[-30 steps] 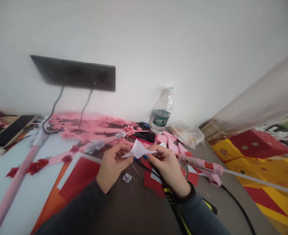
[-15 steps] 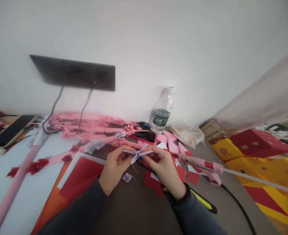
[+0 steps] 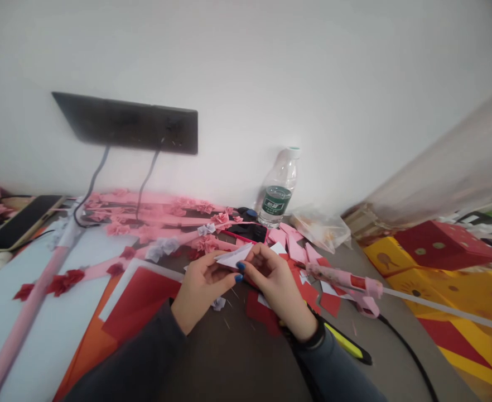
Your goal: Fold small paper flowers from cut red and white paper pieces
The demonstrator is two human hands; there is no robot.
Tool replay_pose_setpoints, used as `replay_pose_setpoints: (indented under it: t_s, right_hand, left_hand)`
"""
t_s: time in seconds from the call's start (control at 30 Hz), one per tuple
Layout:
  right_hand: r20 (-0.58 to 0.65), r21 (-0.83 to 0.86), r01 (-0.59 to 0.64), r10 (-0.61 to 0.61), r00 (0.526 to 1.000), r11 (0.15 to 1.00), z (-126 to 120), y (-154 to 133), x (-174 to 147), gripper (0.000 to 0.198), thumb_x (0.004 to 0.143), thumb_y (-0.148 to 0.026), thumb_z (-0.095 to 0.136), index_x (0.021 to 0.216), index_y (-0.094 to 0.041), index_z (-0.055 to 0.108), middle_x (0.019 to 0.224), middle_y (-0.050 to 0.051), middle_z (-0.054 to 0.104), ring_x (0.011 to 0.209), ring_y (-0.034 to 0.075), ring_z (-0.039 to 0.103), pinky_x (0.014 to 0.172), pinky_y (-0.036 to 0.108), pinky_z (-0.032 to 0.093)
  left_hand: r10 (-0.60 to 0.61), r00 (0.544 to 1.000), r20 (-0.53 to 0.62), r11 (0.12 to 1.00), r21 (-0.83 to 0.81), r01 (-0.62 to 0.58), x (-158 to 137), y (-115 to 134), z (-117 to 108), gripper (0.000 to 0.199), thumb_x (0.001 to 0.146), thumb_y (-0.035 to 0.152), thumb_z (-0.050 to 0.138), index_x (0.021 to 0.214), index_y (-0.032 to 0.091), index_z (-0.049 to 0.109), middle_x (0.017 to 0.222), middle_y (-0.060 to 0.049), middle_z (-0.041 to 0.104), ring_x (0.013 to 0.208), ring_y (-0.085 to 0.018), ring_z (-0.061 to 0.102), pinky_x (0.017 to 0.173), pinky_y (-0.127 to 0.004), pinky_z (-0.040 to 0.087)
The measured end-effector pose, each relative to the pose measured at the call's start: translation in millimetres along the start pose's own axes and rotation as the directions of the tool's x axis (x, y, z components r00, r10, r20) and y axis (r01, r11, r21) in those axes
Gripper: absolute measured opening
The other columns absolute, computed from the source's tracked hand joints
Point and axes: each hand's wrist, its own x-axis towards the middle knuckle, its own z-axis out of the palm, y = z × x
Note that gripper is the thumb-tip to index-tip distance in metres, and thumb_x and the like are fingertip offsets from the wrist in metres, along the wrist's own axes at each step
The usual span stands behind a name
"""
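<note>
Paper [image 3: 231,259], white and folded, is pinched between the thumbs and fingers of our left hand [image 3: 198,287] and right hand [image 3: 276,285], just below the centre of the frame. Beside our right wrist, toward the lower right, a yellow-and-black tool [image 3: 348,342] lies on our desk [image 3: 233,357]. Farther back we see a pink-edged phone [image 3: 250,231], then a bottle [image 3: 276,198] upright near the wall [image 3: 346,84].

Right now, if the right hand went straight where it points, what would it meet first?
The right hand would probably first meet the white paper touching its fingers; depth beyond is unclear.
</note>
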Motion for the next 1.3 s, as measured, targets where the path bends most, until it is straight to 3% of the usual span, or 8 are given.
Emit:
replay_pose_setpoints:
  t_s: [0.2, 0.33, 0.57, 0.8, 1.03, 1.13, 1.3]
  right_hand:
    - [0.088, 0.089, -0.059, 0.051, 0.995, 0.994, -4.2, -1.0, 1.3, 0.037, 0.079, -0.055, 0.072, 0.085, -0.021, 0.058, 0.067, -0.003, 0.058, 0.054, 0.011, 0.052, 0.053, 0.023, 0.044]
    - [0.065, 0.024, -0.056, 0.055, 0.996, 0.998, -8.1, -1.9, 0.5, 0.04, 0.083, -0.057, 0.067, 0.075, -0.021, 0.053, 0.061, -0.005, 0.051, 0.052, 0.01, 0.045, 0.051, 0.022, 0.038]
    - [0.208, -0.07, -0.007, 0.021, 0.978, 0.998, -5.9, -1.3, -0.1, 0.046, 0.087, -0.059, 0.061, 0.067, -0.02, 0.048, 0.062, -0.004, 0.043, 0.056, 0.011, 0.036, 0.051, 0.024, 0.027]
    - [0.184, -0.041, 0.05, -0.042, 0.982, 0.998, -4.6, -0.7, -0.6, 0.043, 0.09, -0.057, 0.059, 0.069, -0.02, 0.05, 0.066, -0.003, 0.045, 0.059, 0.013, 0.038, 0.054, 0.026, 0.03]
    - [0.262, -0.018, 0.007, -0.002, 0.965, 1.0, -3.6, -0.5, -3.4, 0.041, 0.094, -0.056, 0.054, 0.075, -0.02, 0.054, 0.067, -0.003, 0.047, 0.06, 0.013, 0.041, 0.057, 0.026, 0.032]
    - [0.283, -0.037, 0.042, -0.03, 0.959, 0.998, -3.1, -0.5, -4.6, 0.042, 0.097, -0.055, 0.048, 0.075, -0.02, 0.055, 0.068, -0.002, 0.048, 0.063, 0.014, 0.043, 0.059, 0.027, 0.033]
    - [0.167, -0.082, 0.126, -0.111, 0.98, 0.989, -3.9, -2.1, -3.8, 0.044, 0.098, -0.053, 0.049, 0.068, -0.021, 0.048, 0.065, -0.003, 0.041, 0.06, 0.013, 0.037, 0.057, 0.027, 0.031]
  left_hand:
    - [-0.028, 0.998, 0.058, 0.995, 0.097, 0.022, 1.5, 4.4, -3.2, 0.013, 0.074, 0.023, 0.077, 0.084, 0.015, 0.074, 0.085, -0.006, 0.077, 0.083, -0.021, 0.071, 0.08, -0.031, 0.056]
    - [-0.028, 0.998, 0.064, 0.987, 0.157, 0.018, 1.4, 6.3, -3.2, 0.021, 0.081, 0.036, 0.07, 0.082, 0.015, 0.07, 0.073, -0.004, 0.07, 0.067, -0.017, 0.065, 0.065, -0.027, 0.053]
    - [0.065, 0.997, 0.048, 0.891, 0.447, -0.08, -1.2, 5.5, -7.4, 0.034, 0.09, 0.046, 0.054, 0.072, 0.017, 0.057, 0.06, 0.002, 0.053, 0.054, -0.013, 0.05, 0.051, -0.023, 0.037]
    - [0.034, 0.997, 0.063, 0.907, 0.418, -0.057, -2.0, 5.1, -5.3, 0.038, 0.094, 0.047, 0.046, 0.071, 0.018, 0.052, 0.059, 0.004, 0.047, 0.053, -0.012, 0.043, 0.049, -0.023, 0.032]
    - [0.092, 0.977, 0.192, 0.846, 0.503, -0.179, -2.0, 6.3, -8.7, 0.032, 0.095, 0.037, 0.047, 0.077, 0.016, 0.061, 0.069, -0.001, 0.06, 0.064, -0.014, 0.053, 0.058, -0.025, 0.038]
    - [0.04, 0.966, 0.257, 0.843, 0.509, -0.171, -3.0, 6.8, -7.7, 0.034, 0.096, 0.037, 0.046, 0.072, 0.016, 0.057, 0.064, 0.002, 0.052, 0.059, -0.012, 0.045, 0.055, -0.024, 0.032]
    - [0.002, 0.966, 0.258, 0.907, 0.407, -0.111, -3.4, 8.0, -5.6, 0.03, 0.095, 0.038, 0.047, 0.073, 0.018, 0.048, 0.067, 0.004, 0.041, 0.06, -0.011, 0.038, 0.055, -0.024, 0.031]
